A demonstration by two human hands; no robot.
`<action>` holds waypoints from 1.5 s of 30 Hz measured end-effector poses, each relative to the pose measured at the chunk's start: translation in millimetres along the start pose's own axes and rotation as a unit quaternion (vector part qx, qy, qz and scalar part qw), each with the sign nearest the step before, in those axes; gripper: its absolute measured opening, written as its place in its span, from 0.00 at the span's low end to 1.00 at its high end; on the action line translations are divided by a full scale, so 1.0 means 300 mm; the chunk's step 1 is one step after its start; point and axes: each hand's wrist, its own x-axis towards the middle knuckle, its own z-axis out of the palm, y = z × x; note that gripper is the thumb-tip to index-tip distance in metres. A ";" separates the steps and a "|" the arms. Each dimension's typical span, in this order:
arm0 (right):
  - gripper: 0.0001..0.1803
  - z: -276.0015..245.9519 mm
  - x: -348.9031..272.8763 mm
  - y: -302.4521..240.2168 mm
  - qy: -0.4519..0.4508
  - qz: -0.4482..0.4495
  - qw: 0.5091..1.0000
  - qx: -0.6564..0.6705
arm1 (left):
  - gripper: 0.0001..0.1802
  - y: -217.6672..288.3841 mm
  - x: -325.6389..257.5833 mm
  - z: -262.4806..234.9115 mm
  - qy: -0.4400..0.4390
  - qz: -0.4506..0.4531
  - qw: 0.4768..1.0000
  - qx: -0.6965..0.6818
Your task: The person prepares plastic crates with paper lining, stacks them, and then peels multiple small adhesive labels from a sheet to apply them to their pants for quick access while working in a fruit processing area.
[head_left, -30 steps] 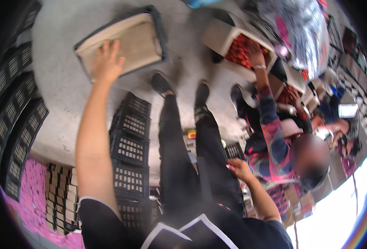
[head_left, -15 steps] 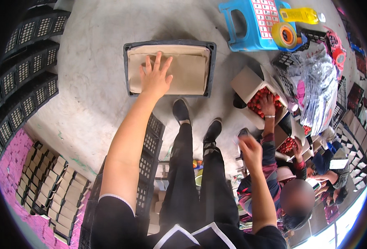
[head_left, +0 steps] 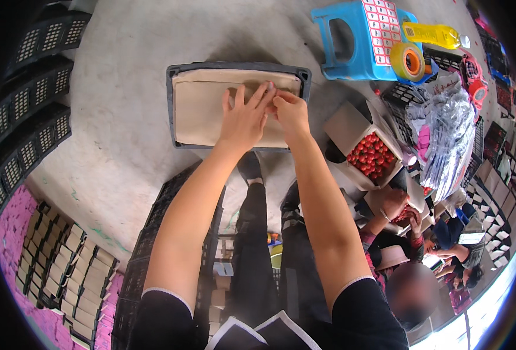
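Observation:
A shallow black plastic crate [head_left: 171,111] lies on the floor before me, lined with brown paper or thin card [head_left: 199,111]. Over its middle my left hand [head_left: 245,121] is spread, palm down, fingers apart on or just above the liner. My right hand [head_left: 291,116] is beside it toward the crate's right end. Its thumb and fingers are pinched together and meet my left index fingertip. Whatever they hold, if anything, is too small to make out.
Right of the crate stand a blue stool [head_left: 357,44] with a tape roll [head_left: 408,62] and yellow bottle [head_left: 436,35], and a carton of cherry tomatoes [head_left: 371,156]. A co-worker's hands [head_left: 395,203] work at another carton. Black crates [head_left: 30,140] are stacked at left.
My right hand has come forward from beside my body to the crate, meeting my left hand. My left hand has shifted right over the liner. The co-worker's hand has left the nearer tomato carton.

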 end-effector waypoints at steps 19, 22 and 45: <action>0.26 -2.048 -0.098 1.058 0.435 0.080 0.801 -0.404 | 0.31 0.968 -0.032 0.390 -0.090 0.162 0.916 -0.356; 0.32 -1.789 0.125 0.943 0.466 0.008 0.865 -0.188 | 0.34 0.964 0.013 0.667 -0.113 0.015 0.941 -0.317; 0.12 -0.920 -1.030 0.456 -0.129 -0.117 0.936 -0.305 | 0.26 0.696 -0.993 -0.343 -0.008 -0.380 0.846 -0.375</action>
